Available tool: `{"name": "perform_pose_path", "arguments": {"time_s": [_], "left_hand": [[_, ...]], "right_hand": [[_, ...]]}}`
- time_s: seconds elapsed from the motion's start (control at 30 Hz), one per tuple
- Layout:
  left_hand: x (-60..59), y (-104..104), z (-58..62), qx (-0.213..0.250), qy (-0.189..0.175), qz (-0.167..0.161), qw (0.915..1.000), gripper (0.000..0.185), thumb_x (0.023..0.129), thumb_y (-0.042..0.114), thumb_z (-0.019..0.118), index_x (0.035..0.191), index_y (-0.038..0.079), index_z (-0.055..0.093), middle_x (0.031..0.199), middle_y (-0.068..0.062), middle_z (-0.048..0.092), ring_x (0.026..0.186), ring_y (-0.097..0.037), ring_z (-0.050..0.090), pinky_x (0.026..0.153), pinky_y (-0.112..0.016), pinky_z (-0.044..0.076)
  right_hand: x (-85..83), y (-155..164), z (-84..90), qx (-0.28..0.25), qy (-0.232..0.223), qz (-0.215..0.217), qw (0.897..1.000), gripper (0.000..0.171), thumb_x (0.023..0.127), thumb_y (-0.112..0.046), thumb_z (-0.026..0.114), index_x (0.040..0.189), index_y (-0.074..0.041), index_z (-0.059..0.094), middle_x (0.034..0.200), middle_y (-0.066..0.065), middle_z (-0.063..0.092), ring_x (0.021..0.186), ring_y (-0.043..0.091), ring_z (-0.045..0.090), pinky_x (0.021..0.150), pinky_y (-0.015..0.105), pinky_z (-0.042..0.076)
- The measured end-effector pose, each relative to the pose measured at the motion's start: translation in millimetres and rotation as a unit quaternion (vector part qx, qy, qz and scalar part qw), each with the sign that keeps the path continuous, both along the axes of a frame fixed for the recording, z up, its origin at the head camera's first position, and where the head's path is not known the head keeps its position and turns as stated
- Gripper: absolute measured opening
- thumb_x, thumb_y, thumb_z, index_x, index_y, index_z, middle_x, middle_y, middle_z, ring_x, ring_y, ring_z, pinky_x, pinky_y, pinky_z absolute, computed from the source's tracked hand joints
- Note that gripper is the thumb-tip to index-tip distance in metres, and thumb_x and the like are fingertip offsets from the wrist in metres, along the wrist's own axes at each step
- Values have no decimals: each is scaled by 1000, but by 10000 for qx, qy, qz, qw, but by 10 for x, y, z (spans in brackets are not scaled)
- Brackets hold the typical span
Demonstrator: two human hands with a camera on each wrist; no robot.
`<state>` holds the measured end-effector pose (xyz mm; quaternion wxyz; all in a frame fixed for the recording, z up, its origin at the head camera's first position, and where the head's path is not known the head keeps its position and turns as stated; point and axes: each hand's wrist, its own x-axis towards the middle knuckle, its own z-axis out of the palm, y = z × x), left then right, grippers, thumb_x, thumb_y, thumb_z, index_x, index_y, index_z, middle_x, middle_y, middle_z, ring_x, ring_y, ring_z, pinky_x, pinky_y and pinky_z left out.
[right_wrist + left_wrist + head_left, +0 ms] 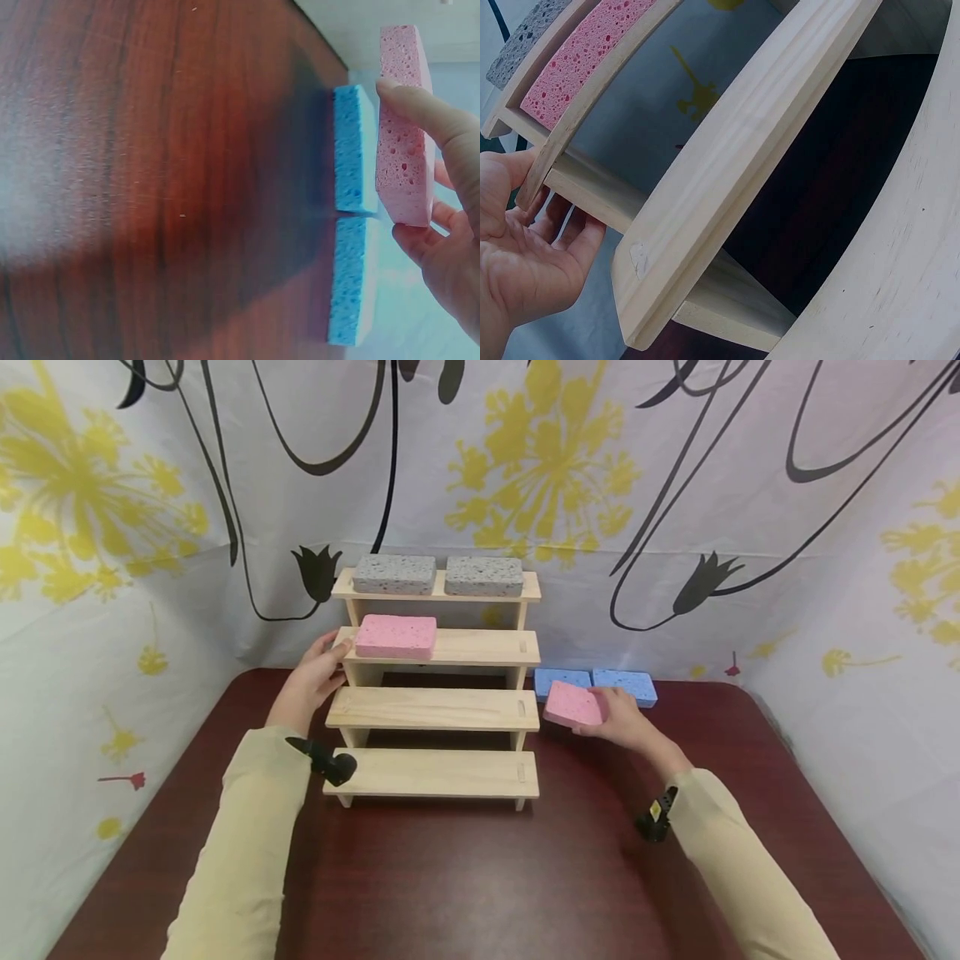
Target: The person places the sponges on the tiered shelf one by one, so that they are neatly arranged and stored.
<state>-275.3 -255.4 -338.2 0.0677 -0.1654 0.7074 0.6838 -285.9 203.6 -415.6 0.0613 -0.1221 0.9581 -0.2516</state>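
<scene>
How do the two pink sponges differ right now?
The pink sponge on the rack lies flat on the second shelf from the top; the pink sponge in hand is lifted off the table, tilted. The right hand grips the latter; the former lies free. Same colour, similar shape.

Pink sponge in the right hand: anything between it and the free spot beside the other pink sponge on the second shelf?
Nothing visible. The pink sponge is lifted in the right hand, right of the rack. The shelf space right of the shelved pink sponge is bare.
</scene>
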Motion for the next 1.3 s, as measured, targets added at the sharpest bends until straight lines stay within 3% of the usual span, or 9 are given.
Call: {"name": "perform_pose_path", "arguments": {"time_s": [0.23, 0.7, 1.0, 1.3], "left_hand": [[-4, -1, -7, 36, 26, -35, 10000, 60, 100, 30, 37, 151, 25, 7, 157, -9, 12, 143, -26, 20, 119, -40, 18], [18, -2, 8, -54, 26, -61, 10000, 60, 100, 31, 36, 151, 25, 6, 158, -8, 10, 144, -26, 18, 119, -39, 18], [2, 3, 5, -86, 24, -44, 10000, 60, 100, 31, 36, 151, 25, 6, 158, -8, 10, 144, -26, 18, 119, -39, 19], [6, 2, 11, -89, -13, -40, 10000, 60, 100, 32, 36, 151, 26, 5, 158, -8, 10, 144, -26, 18, 119, -39, 18]], "right_hand": [[0, -13, 190, -12, 49, 33, 10000, 89, 74, -42, 74, 141, -2, 31, 136, 28, 33, 117, 40, 33, 96, 61, 36], [33, -21, 720, -300, 880, 214, 9954, 81, 76, -30, 74, 137, 4, 35, 131, 31, 38, 117, 43, 32, 94, 58, 34], [18, -66, 907, -486, 1165, 252, 9917, 82, 76, -31, 75, 138, 4, 34, 134, 29, 39, 121, 42, 32, 94, 59, 34], [-11, -291, 1049, -686, 1308, 363, 9884, 81, 77, -34, 74, 140, 0, 35, 136, 24, 42, 118, 37, 39, 95, 57, 38]]}}
